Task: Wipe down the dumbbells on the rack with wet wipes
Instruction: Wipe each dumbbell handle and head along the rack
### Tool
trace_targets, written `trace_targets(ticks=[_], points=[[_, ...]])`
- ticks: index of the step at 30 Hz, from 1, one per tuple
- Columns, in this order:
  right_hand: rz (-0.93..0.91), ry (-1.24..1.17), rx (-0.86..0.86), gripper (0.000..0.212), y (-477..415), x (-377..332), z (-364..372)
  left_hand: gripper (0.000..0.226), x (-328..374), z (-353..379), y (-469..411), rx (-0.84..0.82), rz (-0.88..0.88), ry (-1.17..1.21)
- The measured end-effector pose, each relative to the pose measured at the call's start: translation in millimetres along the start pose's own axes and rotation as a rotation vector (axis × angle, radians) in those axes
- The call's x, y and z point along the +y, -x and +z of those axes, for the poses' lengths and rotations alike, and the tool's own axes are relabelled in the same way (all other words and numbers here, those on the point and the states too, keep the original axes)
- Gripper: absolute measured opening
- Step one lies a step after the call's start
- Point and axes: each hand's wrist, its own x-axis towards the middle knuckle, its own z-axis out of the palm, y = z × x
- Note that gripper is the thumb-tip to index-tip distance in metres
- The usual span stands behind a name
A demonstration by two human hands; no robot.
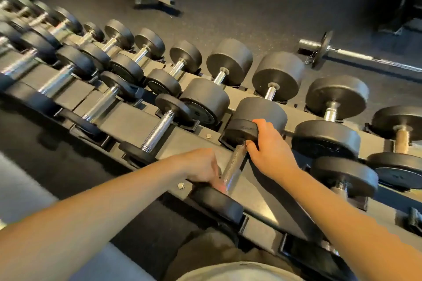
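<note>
- The dumbbell [234,165] you were working on lay in its cradle on the near tier of the rack [127,116]. It ran from the front edge up to the back rail, so both heads stayed seated while you handled it.
- Your right hand [269,150] sat on the far head. The fingers [262,124] curled over its rim and the thumb pressed where the handle meets it. I judge this was to steady the weight or turn it in place rather than lift it.
- Your left hand [201,165] was down at the near end of the handle, against the near head. Its fingers [218,183] were blurred and tucked under, so I cannot tell whether they were clasped or loose.
- No wet wipe showed in either hand. If one was there, it was hidden under the left palm.
- The neighbouring dumbbells [326,139] sat close beside it, which left little room for your knuckles.
</note>
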Motion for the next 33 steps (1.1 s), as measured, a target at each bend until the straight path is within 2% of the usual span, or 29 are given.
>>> trace_targets(ticks=[2,4,6,7,9,11,14,17,20,23,24,26,28,29,30,32,33], points=[[-0.148,0.182,0.055,0.049,5,-5,-13,0.026,-11,-1,1,-0.053,0.004,0.11],[-0.45,0.221,0.069,0.039,14,-17,-25,0.024,-17,2,3,-0.071,-0.055,0.222],[-0.675,0.157,-0.132,0.024,19,-30,-25,0.027,-17,11,7,-0.023,-0.131,0.312],[-0.682,0.111,-0.274,0.02,17,-34,-21,0.025,-18,18,10,0.055,-0.158,0.351],[-0.57,0.047,-0.519,0.024,5,-37,-5,0.013,-18,36,19,0.26,-0.155,0.417],[-0.495,0.021,-0.717,0.026,-9,-39,7,0.036,-15,54,34,0.431,-0.122,0.391],[-0.419,-0.168,-0.926,0.021,-21,-46,17,0.031,-13,78,45,0.618,-0.055,0.301],[-0.399,-0.297,-1.064,0.018,-25,-48,19,0.013,-11,101,55,0.84,-0.028,0.626],[-0.581,-0.205,-0.969,0.025,-14,-37,21,0.027,-8,121,61,0.978,-0.042,0.881],[-1.011,-0.048,-0.725,0.013,0,-11,22,0.044,-1,134,60,0.867,-0.03,0.935],[-1.11,0.025,-0.67,0.005,4,-3,22,0.051,1,138,57,0.834,-0.025,0.907],[-1.184,0.13,-0.613,0.007,6,0,22,0.062,4,141,55,0.805,-0.032,0.781],[-1.123,0.269,-0.703,0.003,0,-25,16,0.066,1,140,55,0.758,-0.046,0.707],[-1.049,0.367,-0.829,0.009,-6,-42,15,0.067,0,139,55,0.727,-0.05,0.681],[-0.909,0.438,-1.011,0.017,-16,-58,18,0.067,-2,137,56,0.705,-0.052,0.661],[-0.515,0.474,-1.425,0.028,-40,-85,34,0.07,-5,138,56,0.683,-0.053,0.663],[-0.344,0.507,-1.577,0.035,-47,-97,42,0.072,-5,138,56,0.674,-0.057,0.679]])
